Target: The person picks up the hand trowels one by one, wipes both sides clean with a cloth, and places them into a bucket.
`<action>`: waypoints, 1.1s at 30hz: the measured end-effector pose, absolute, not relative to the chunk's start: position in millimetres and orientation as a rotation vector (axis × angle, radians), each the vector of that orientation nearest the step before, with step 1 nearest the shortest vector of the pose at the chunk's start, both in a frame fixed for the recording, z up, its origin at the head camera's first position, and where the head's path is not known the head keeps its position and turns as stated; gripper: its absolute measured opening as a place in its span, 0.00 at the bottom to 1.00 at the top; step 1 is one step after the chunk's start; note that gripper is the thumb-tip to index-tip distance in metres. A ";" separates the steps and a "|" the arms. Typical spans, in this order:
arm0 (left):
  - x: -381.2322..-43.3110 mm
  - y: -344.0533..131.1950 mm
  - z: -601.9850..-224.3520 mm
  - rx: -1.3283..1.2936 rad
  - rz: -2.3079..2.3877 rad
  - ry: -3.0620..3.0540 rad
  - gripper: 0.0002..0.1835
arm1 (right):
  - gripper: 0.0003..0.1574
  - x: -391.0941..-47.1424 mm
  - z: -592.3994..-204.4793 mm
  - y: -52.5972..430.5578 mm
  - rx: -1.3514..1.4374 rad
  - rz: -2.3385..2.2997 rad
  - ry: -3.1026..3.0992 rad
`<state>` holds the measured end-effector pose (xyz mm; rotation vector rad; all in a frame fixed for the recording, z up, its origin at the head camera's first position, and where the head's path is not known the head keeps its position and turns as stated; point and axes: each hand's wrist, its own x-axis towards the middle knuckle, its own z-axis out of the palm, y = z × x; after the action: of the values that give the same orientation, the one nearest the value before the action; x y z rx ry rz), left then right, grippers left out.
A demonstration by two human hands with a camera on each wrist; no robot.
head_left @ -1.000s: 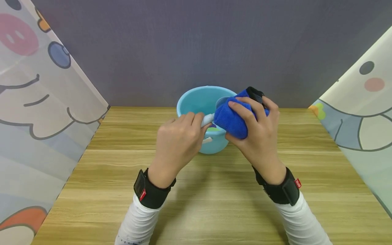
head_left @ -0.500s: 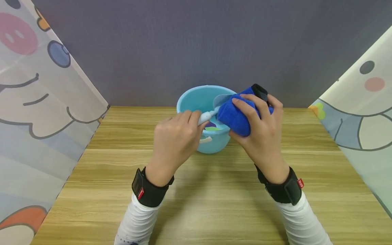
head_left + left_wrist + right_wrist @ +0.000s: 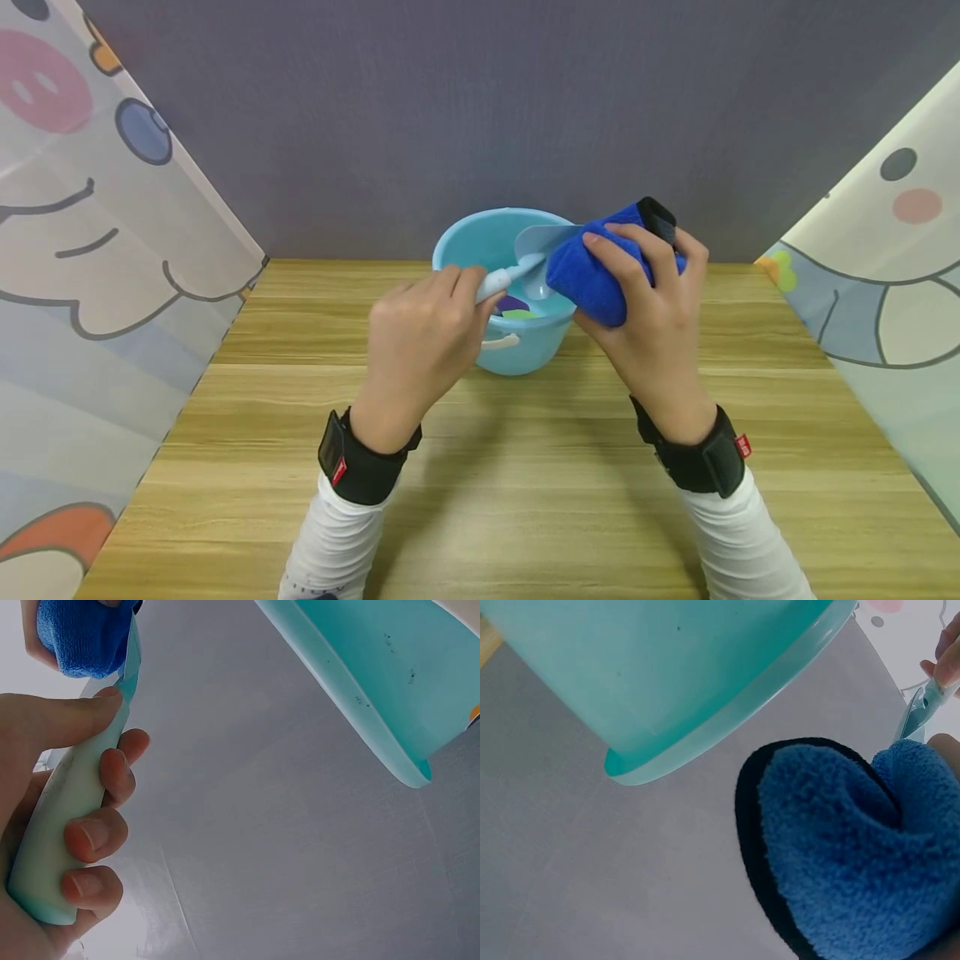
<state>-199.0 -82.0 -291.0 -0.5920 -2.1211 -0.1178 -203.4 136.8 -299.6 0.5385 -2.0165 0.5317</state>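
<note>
My left hand grips the handle of a light-blue plastic shovel, its fingers curled round it in the left wrist view. A blue towelling cloth with a black edge is bunched in my right hand, fingers bent over it. The cloth lies against the shovel's head and covers part of it. Part of the broad blade shows beyond the cloth. Both things are above a light-blue bucket, whose outer wall also appears in the right wrist view.
Purple and green pieces lie inside the bucket. The bucket, with a white handle, stands on a wood-grain table near a grey back wall. Cartoon-printed sheets flank the table.
My right hand with the cloth has moved right and slightly up, baring more of the shovel's head. My left hand has shifted slightly left with the handle.
</note>
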 end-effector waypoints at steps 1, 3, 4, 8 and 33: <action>-198.9 -82.1 -291.0 -0.591 -0.118 -2.122 0.15 | 0.41 -203.4 -299.4 137.3 0.534 0.529 -2.019; -198.8 -82.5 -291.1 -0.588 -0.119 -2.125 0.15 | 0.40 -203.7 -299.3 138.0 0.527 0.531 -2.022; -198.8 -82.9 -291.4 -0.588 -0.117 -2.129 0.15 | 0.40 -203.9 -299.4 138.3 0.521 0.531 -2.024; -199.2 -84.1 -291.7 -0.590 -0.118 -2.149 0.15 | 0.40 -205.3 -299.7 140.8 0.487 0.526 -2.051; -204.2 -96.4 -289.4 -0.510 -0.212 -2.189 0.15 | 0.37 -209.6 -299.9 150.3 0.374 0.558 -2.050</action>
<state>-204.2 -96.4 -289.4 -0.5100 -2.1892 -0.2120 -209.6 150.3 -299.9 0.3737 -2.0503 0.5576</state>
